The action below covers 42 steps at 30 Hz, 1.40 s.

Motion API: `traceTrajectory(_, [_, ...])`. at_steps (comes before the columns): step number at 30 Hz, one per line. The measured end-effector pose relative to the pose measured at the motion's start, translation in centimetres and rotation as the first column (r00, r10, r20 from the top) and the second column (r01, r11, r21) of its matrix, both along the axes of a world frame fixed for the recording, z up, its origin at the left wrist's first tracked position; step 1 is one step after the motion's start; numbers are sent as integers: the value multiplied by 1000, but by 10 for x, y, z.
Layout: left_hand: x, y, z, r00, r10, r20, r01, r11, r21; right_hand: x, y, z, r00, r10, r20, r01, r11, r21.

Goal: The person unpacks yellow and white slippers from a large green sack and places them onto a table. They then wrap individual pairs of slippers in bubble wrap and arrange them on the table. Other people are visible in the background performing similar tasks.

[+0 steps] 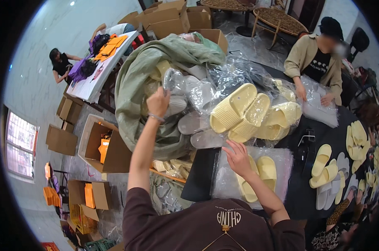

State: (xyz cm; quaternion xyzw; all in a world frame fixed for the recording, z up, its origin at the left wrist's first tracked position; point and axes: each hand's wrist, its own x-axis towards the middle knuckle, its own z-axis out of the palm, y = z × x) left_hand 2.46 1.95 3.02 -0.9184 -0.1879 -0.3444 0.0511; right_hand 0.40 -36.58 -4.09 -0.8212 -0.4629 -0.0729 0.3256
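The step in hand looks to be sorting bagged slippers between the sack and the heap: the left hand [158, 101] is curled at the mouth of the green woven sack [128, 90], close against grey slippers in clear plastic, though what it pinches, if anything, cannot be told. The right hand [238, 159] is loosely spread, palm down, partly over the cream slippers [267, 170] lying on a stack of clear bags [223, 186]. Just beyond its fingertips lie the bagged cream slippers [235, 105], heaped beside the sack on the black worktop [202, 169]. The next move probably calls for a firm grip on one bag, freed of the slick film overlapping it. Room is tight ahead, where the sack's folds and the heap touch; a bare dark strip runs between the bag stack and the worktop's left edge, and the loose slippers [324, 161] bound the right.
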Motion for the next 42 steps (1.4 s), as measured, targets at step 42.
traceTrajectory(42, [6,47,-42,933,335,-131,-353,785,-509,-34,-140,1,718,-456,-526,548,836,22])
